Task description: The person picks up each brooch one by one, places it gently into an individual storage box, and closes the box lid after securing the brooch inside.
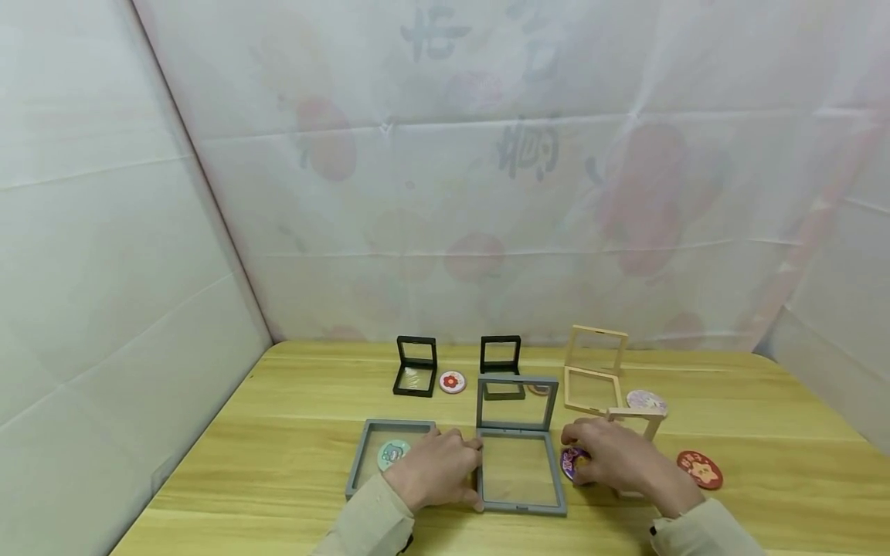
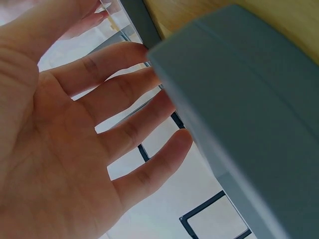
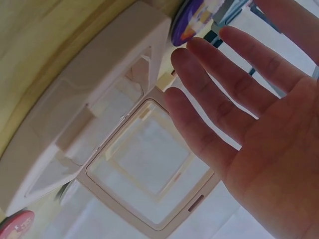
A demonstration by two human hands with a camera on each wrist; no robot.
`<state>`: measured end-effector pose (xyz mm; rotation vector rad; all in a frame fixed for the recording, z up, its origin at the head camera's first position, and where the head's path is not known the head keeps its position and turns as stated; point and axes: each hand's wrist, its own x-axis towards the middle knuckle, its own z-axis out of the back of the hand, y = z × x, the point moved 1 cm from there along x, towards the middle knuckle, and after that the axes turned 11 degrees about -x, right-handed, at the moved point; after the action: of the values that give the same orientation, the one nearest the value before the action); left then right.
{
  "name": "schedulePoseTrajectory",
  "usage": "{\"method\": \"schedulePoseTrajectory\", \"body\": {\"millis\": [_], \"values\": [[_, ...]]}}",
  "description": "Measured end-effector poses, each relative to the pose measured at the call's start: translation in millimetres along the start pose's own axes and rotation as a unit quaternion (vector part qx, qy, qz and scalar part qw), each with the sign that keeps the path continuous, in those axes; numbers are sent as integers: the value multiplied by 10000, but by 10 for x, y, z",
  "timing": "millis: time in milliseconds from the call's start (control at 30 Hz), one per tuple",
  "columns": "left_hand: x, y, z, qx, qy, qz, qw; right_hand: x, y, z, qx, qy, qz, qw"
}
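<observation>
1. The open gray frame (image 1: 521, 509), the landmark here, has one half flat and one half raised; wood shows through its clear film.
2. Left of it, a flat gray frame (image 1: 399, 423) has a teal badge (image 1: 393, 455) within its border.
3. Between them, the left hand (image 1: 441, 467) is spread, thumb and forefinger at the landmark's left edge, gripping nothing visible.
4. Just right of the landmark, the right hand (image 1: 622, 455) reaches over a purple badge (image 1: 568, 461), fingers loosely extended; I cannot tell whether they touch it.
5. Farther right of the landmark stands a pale pink frame (image 3: 99, 55). The hand covers much of it in the head view; the right wrist view shows both hinged halves, opened at an angle.
6. Behind the landmark's left side, a flower badge (image 1: 453, 382) lies beside an open black frame (image 1: 416, 339).
</observation>
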<state>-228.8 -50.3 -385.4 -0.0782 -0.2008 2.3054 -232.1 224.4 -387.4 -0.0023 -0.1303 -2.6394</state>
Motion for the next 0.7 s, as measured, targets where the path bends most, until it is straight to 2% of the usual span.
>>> {"method": "schedulePoseTrajectory", "body": {"millis": [200, 700], "values": [[0, 5, -2, -3, -5, -3, 10000, 15, 26, -27, -156, 99, 21, 9998], [-5, -1, 2, 24, -22, -29, 10000, 12, 36, -68, -454, -17, 99, 9989]]}}
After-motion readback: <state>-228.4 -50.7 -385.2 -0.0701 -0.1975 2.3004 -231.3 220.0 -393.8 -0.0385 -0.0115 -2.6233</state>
